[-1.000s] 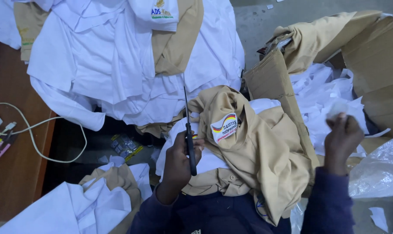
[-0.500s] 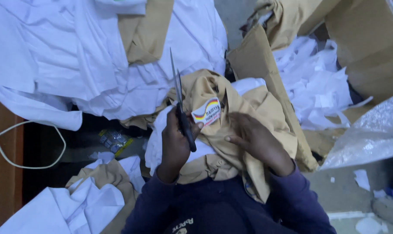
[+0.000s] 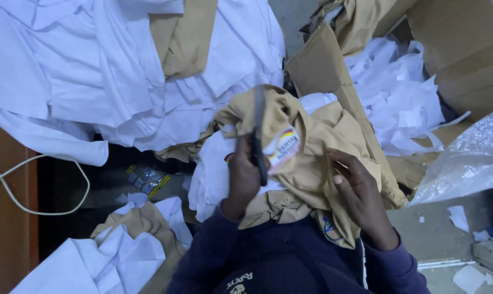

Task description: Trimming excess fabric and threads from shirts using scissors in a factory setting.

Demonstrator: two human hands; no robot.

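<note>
While I watch from the head view, the tan garment point(image 3: 317, 152) lies bunched in my lap, just beside a white shirt point(image 3: 216, 169), with a striped patch point(image 3: 282, 148) sewn on its upper fold. It looks soft, light and floppy, so I judge it will sag wherever it is not held; the firmest hold would be on the cloth right beside the patch. My left hand point(image 3: 242, 174) is clenched around the scissors point(image 3: 256, 136), blades pointing up along the patch's edge. My right hand point(image 3: 358, 190) rests flat on the tan cloth, fingers spread, pinning rather than gripping. Beyond lie a white shirt pile point(image 3: 94, 71), a cardboard box point(image 3: 458, 49) of white scraps point(image 3: 399, 103), and a cord point(image 3: 34, 179).
</note>
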